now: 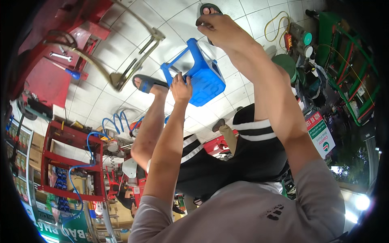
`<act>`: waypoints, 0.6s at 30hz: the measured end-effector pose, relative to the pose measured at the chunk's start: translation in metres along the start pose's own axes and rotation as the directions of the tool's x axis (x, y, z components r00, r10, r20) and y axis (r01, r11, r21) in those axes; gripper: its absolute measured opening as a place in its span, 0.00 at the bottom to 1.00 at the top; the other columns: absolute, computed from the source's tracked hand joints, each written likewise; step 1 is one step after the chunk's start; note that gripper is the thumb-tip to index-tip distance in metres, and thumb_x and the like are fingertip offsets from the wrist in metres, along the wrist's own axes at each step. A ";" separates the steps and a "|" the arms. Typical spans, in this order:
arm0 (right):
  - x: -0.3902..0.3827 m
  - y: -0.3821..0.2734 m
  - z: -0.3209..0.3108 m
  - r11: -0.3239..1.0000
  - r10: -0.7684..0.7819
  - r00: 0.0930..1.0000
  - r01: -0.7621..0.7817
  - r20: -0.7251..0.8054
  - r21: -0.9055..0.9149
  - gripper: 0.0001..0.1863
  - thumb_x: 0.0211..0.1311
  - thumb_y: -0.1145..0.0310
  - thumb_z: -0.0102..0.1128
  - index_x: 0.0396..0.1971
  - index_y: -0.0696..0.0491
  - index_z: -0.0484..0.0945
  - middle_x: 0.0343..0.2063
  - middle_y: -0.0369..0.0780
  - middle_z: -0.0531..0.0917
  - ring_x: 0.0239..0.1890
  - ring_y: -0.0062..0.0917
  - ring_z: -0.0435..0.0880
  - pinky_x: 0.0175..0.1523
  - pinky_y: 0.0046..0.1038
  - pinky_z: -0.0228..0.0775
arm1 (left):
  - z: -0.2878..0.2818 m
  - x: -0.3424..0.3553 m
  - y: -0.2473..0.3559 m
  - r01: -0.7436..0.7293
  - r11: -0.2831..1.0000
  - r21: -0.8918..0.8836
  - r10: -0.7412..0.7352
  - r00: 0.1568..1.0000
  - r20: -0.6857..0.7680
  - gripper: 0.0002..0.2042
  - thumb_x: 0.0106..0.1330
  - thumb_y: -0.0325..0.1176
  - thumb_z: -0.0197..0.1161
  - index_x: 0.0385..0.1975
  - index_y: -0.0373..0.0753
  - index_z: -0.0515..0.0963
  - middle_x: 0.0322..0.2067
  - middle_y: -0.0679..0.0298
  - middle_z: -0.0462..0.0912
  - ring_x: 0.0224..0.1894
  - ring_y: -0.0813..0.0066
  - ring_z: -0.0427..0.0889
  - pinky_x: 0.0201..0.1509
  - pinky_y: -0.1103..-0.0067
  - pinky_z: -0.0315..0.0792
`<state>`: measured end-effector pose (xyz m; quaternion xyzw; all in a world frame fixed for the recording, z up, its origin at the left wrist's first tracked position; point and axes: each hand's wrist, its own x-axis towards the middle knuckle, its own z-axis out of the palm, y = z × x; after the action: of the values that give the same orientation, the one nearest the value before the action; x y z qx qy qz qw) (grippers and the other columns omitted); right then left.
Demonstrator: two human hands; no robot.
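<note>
In the head view, a blue plastic stool [207, 83] with a square seat is tipped over the white tiled floor [231, 106], its long axis running from the seat at the near right to the legs at the far left. The left hand [181, 88] is much the nearer: its fingers are curled over the stool's near-left edge. The right hand [215, 29] is well apart, farther off and to the right, fingers loose around nothing visible, over the dark right sandal [211, 7]. Tiles show between it and the stool.

Left of the left hand, just beside it, is the dark left sandal [146, 84]; beyond that, a tan bent metal frame [157, 35] edges the left side. Far right is a looped yellow cable with a red box [288, 41].
</note>
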<state>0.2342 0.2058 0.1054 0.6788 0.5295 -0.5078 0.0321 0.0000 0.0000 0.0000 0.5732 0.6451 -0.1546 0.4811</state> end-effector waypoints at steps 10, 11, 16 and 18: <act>0.072 -0.014 -0.067 0.992 -0.047 0.998 0.050 0.029 -0.118 0.17 0.61 0.58 0.51 0.43 0.51 0.80 0.40 0.54 0.81 0.47 0.48 0.79 0.53 0.43 0.71 | -0.002 0.045 0.030 -0.221 0.953 0.206 0.207 0.974 0.087 0.21 0.70 0.46 0.42 0.26 0.38 0.79 0.27 0.52 0.83 0.34 0.56 0.81 0.46 0.66 0.67; 0.072 -0.018 -0.072 0.988 -0.089 0.996 0.090 0.010 -0.122 0.17 0.61 0.58 0.50 0.43 0.51 0.80 0.41 0.54 0.81 0.48 0.48 0.79 0.54 0.42 0.71 | -0.004 0.048 0.033 -0.236 0.946 0.223 0.213 0.969 0.122 0.22 0.70 0.46 0.42 0.26 0.39 0.79 0.27 0.52 0.83 0.33 0.56 0.81 0.46 0.66 0.67; 0.091 -0.035 -0.095 0.973 -0.117 0.992 0.123 0.045 -0.195 0.19 0.61 0.58 0.48 0.45 0.52 0.80 0.44 0.52 0.81 0.50 0.47 0.78 0.57 0.41 0.69 | -0.009 0.064 0.057 -0.293 0.912 0.287 0.227 0.943 0.243 0.25 0.69 0.51 0.42 0.26 0.39 0.82 0.26 0.50 0.83 0.32 0.54 0.82 0.49 0.66 0.69; 0.112 -0.035 -0.098 0.942 -0.149 0.988 0.152 0.032 -0.301 0.19 0.60 0.58 0.48 0.45 0.51 0.80 0.44 0.51 0.81 0.50 0.46 0.78 0.57 0.41 0.69 | -0.007 0.067 0.059 -0.337 0.888 0.314 0.245 0.923 0.297 0.27 0.69 0.53 0.41 0.25 0.38 0.83 0.27 0.49 0.83 0.33 0.53 0.82 0.49 0.65 0.70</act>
<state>0.2634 0.3548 0.0885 0.6212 0.6509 -0.4249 0.0992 0.0574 0.0620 -0.0298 0.7181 0.4463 -0.2662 0.4630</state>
